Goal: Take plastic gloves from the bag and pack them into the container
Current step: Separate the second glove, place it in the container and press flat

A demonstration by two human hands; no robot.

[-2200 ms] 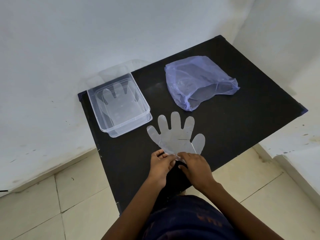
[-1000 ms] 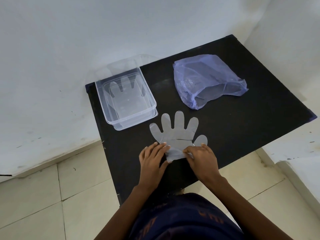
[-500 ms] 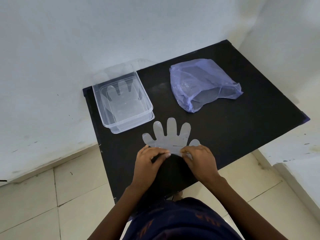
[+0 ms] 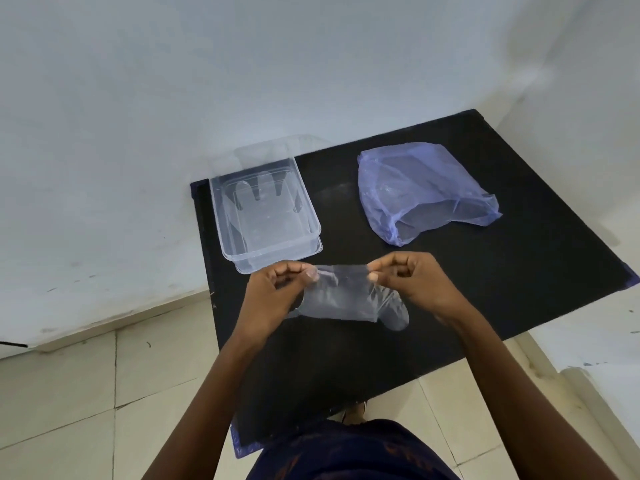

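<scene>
A clear plastic glove [image 4: 349, 299] hangs above the black table, held by its cuff edge. My left hand [image 4: 277, 292] pinches the cuff's left corner and my right hand [image 4: 412, 282] pinches the right corner; the glove's fingers droop toward me. The clear rectangular container [image 4: 221, 216] stands at the table's back left with at least one glove lying flat inside. A crumpled translucent purple bag [image 4: 415, 188] lies at the back centre-right, its mouth facing me.
The black table [image 4: 502, 271] fits into a corner of white walls. A clear lid [image 4: 263, 154] leans behind the container against the wall. Tiled floor lies left of and in front of the table. A white ledge sits at the right.
The glove lay flat on the table with its fingers pointing away. Both hands took its cuff and lifted it off the table, so it now hangs between them.
</scene>
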